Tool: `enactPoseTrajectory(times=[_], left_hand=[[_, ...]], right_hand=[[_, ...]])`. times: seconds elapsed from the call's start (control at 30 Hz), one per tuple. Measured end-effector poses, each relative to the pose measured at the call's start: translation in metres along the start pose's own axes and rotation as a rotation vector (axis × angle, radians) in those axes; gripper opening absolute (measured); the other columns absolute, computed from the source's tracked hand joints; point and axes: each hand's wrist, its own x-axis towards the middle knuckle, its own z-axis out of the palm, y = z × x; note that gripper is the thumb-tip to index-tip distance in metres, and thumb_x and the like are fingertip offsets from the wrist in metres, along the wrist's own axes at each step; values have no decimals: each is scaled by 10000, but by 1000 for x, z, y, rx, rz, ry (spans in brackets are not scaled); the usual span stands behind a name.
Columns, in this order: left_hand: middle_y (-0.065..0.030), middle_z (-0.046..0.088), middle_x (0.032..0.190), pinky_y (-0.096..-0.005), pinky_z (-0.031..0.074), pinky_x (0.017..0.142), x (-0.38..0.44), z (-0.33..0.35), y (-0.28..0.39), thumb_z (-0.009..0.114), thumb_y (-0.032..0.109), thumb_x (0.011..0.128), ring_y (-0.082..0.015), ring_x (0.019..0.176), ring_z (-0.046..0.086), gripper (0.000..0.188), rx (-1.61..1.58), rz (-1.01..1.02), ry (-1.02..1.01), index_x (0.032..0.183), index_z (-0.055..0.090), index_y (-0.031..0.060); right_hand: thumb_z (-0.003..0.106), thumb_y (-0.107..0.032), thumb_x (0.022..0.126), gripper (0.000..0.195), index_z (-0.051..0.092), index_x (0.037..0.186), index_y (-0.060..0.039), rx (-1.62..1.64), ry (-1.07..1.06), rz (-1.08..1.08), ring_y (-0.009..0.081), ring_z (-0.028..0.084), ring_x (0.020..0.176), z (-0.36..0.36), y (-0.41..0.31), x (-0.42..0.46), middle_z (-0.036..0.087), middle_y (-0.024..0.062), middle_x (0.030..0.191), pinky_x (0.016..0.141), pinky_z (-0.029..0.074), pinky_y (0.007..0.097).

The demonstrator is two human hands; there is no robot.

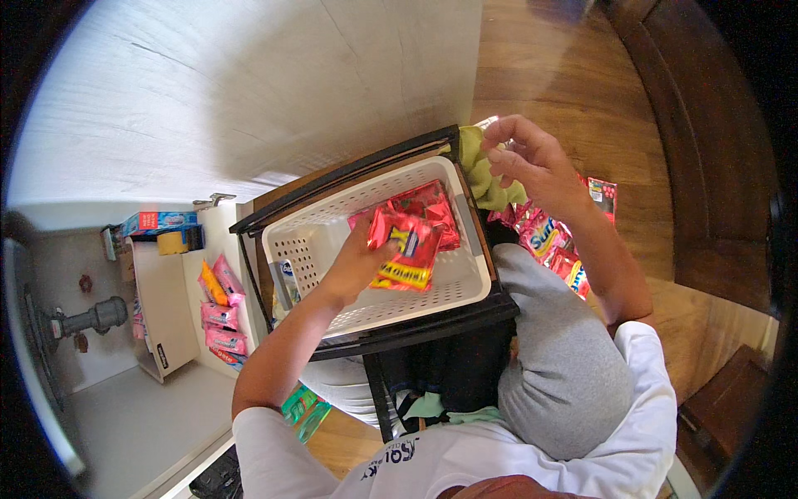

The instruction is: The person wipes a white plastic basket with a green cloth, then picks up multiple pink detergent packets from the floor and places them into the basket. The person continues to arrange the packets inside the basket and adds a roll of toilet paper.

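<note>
A white perforated plastic basket (pixel 298 235) with grey handles sits on a black-framed stand (pixel 430 332) in front of me. My left hand (pixel 355 262) reaches over its near left side and grips a shiny red sachet (pixel 408 246) with a yellow band. Other red packets (pixel 436 203) lie beneath it at the basket's right end. Beyond the stand's right side, my right hand (pixel 539 165) is raised with its fingers bent and apart, holding nothing. A yellow-green cloth (pixel 477 165) hangs just below those fingers.
Several Surf detergent packets (pixel 542 237) lie on the wood floor to the right. To the left, an under-sink cabinet (pixel 149 390) holds a drain pipe (pixel 100 318), boxes and pink packets (pixel 221 317). Green packaging (pixel 302 405) is near my left elbow. A pale wall panel (pixel 312 81) rises behind the stand.
</note>
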Motion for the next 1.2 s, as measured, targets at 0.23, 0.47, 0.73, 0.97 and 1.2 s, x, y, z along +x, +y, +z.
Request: enactPoseTrajectory(times=[0.23, 0.47, 0.73, 0.97, 1.2], left_hand=[[-151, 223, 1333, -322, 311, 972, 20, 24, -25, 545, -9, 744, -234, 1174, 344, 740, 58, -179, 290, 1328, 93, 30], [-143, 257, 1325, -312, 336, 939, 9, 37, -14, 504, -59, 702, -226, 1173, 351, 773, -48, -218, 203, 1338, 72, 30], [-116, 329, 1277, -387, 319, 937, 1, 47, 23, 478, -15, 751, -241, 1169, 339, 751, -108, -490, 283, 1347, 51, 149], [-103, 310, 1260, -393, 351, 905, -3, 38, -6, 491, 14, 774, -239, 1025, 458, 787, -677, -375, 260, 1346, -20, 190], [-95, 281, 1262, -393, 364, 874, -5, 35, 5, 508, 9, 761, -248, 1035, 456, 800, -526, -397, 290, 1349, 0, 199]], right_hand=[[541, -147, 823, 161, 521, 950, -51, -107, 236, 35, 50, 501, 685, -34, 19, -22, 524, -13, 777, 572, 426, 190], [534, -134, 823, 135, 528, 933, -56, -113, 478, 115, 55, 508, 667, -85, 67, -58, 537, -7, 775, 564, 426, 203], [635, -169, 732, 262, 542, 929, -22, -848, 504, 177, 222, 558, 750, -117, 152, -104, 567, 109, 842, 691, 457, 321], [775, -231, 526, 764, 395, 1161, -41, -1022, 232, 294, 335, 461, 989, -51, 182, -125, 485, 168, 1044, 840, 393, 402], [792, -202, 496, 685, 460, 1064, -9, -750, 305, 395, 269, 477, 987, -65, 182, -112, 507, 139, 1012, 829, 396, 345]])
